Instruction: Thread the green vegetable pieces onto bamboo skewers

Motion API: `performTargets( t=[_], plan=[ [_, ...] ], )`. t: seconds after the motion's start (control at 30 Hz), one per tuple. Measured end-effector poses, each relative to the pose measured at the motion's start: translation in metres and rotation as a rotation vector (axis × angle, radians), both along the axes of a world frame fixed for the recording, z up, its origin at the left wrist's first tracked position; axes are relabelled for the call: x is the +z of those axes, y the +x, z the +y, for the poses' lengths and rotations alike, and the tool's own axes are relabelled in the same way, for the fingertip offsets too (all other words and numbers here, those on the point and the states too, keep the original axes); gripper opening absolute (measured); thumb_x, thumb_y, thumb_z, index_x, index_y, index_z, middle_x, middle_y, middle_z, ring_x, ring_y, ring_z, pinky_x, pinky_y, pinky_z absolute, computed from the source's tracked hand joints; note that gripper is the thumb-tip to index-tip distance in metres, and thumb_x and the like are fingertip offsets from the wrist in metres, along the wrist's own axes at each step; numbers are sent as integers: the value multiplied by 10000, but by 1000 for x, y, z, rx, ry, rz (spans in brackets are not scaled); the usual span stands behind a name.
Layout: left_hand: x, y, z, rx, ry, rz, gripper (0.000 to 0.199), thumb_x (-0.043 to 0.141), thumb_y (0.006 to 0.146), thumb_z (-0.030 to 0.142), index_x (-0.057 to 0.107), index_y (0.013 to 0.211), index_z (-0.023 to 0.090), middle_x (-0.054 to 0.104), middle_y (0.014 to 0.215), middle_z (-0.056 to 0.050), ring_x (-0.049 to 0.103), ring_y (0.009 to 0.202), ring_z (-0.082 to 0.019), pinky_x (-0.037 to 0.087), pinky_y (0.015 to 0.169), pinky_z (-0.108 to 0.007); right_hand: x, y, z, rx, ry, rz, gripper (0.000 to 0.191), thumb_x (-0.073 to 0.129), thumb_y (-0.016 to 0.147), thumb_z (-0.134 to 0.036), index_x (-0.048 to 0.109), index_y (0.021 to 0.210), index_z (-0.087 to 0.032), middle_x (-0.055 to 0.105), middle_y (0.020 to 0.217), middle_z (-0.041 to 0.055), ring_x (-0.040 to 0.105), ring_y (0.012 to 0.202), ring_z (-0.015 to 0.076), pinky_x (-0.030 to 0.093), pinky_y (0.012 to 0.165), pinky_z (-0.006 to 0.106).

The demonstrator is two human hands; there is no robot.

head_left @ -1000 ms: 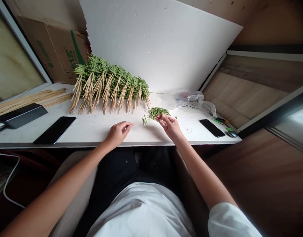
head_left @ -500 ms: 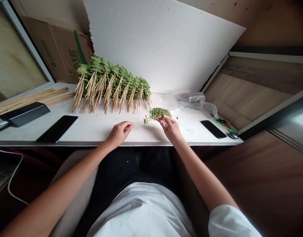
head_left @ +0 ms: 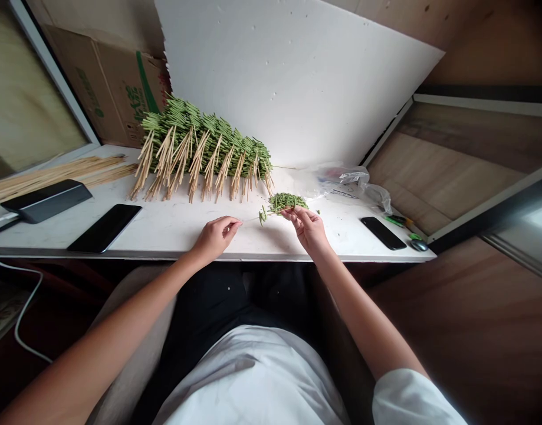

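Observation:
Between the thumb and fingers of my right hand (head_left: 308, 227) is a thin wooden skewer (head_left: 276, 213), pointing left. Several short green pieces (head_left: 262, 217), like cut stems or beans, sit at its left end. My left hand (head_left: 216, 237) is closed in a pinch to the left, above the table's front edge. A faint pale strand runs from its fingertips toward the green pieces; its kind is too fine to make out. Just behind the right fingers lies a small heap of cut green pieces (head_left: 286, 201).
A big stack of filled green skewers (head_left: 209, 139) stands behind, stick ends forward. Bare sticks (head_left: 53, 174), a black stand (head_left: 49, 199) and a phone (head_left: 105, 228) lie left. Right are another phone (head_left: 383, 232), a plastic bag (head_left: 357, 177) and a mouse (head_left: 418, 244). A white board (head_left: 292, 77) leans behind.
Both hands stay almost in place. The faint strand between the left fingertips and the skewered pieces now shows more clearly. The whole view has shifted slightly.

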State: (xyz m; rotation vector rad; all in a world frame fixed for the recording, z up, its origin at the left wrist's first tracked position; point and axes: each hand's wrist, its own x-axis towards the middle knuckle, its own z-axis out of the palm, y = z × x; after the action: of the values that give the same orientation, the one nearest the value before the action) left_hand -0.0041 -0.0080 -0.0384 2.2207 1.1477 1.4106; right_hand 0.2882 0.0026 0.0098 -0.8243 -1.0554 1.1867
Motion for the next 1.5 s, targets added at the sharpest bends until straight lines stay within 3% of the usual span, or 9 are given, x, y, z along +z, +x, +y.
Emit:
performTargets(
  t=[0.27, 0.67, 0.97, 1.13, 1.27, 1.5],
  plan=[
    [-3, -2, 0, -12, 17, 32, 296, 574, 1083, 418, 771, 1052, 199, 792, 986, -86, 730, 836, -195, 577, 739, -280, 0, 9, 1, 22, 33, -63, 321, 989, 716, -502, 836, 821, -240, 838, 921, 51, 822, 981, 296, 622, 1060, 466],
    [2, -1, -3, 3, 35, 99, 283, 556, 1090, 372, 770, 1047, 191, 783, 963, -86, 718, 833, -196, 541, 747, -284, -3, 13, -1, 22, 9, -185, 354, 936, 778, -548, 849, 906, -229, 854, 968, 86, 824, 1018, 282, 618, 1040, 437],
    [0, 0, -4, -34, 56, 113, 259, 548, 1097, 342, 761, 1072, 198, 787, 988, -84, 723, 842, -197, 541, 779, -294, -10, -10, -12, 111, -23, -221, 355, 913, 801, -564, 853, 918, -235, 854, 991, 87, 819, 1030, 263, 625, 1048, 434],
    [0, 1, -4, -55, 62, 101, 254, 551, 1096, 340, 756, 1067, 193, 778, 962, -83, 721, 829, -196, 539, 772, -292, -11, -10, -10, 110, 13, -240, 361, 899, 816, -572, 840, 931, -235, 840, 1054, 81, 778, 1135, 266, 673, 944, 391],
    [0, 2, -4, -72, 69, 91, 256, 548, 1097, 342, 753, 1063, 192, 779, 969, -90, 730, 850, -204, 552, 795, -299, -12, -10, -11, 107, 45, -261, 364, 887, 823, -579, 836, 938, -237, 828, 1129, 83, 741, 1220, 265, 666, 951, 358],
    [2, 2, -5, -97, 83, 97, 265, 545, 1108, 346, 748, 1074, 179, 780, 979, -83, 730, 856, -188, 552, 818, -285, -25, -23, -9, 51, 40, -316, 389, 926, 747, -605, 833, 844, -239, 811, 991, 55, 763, 1079, 274, 674, 928, 406]
  ],
)
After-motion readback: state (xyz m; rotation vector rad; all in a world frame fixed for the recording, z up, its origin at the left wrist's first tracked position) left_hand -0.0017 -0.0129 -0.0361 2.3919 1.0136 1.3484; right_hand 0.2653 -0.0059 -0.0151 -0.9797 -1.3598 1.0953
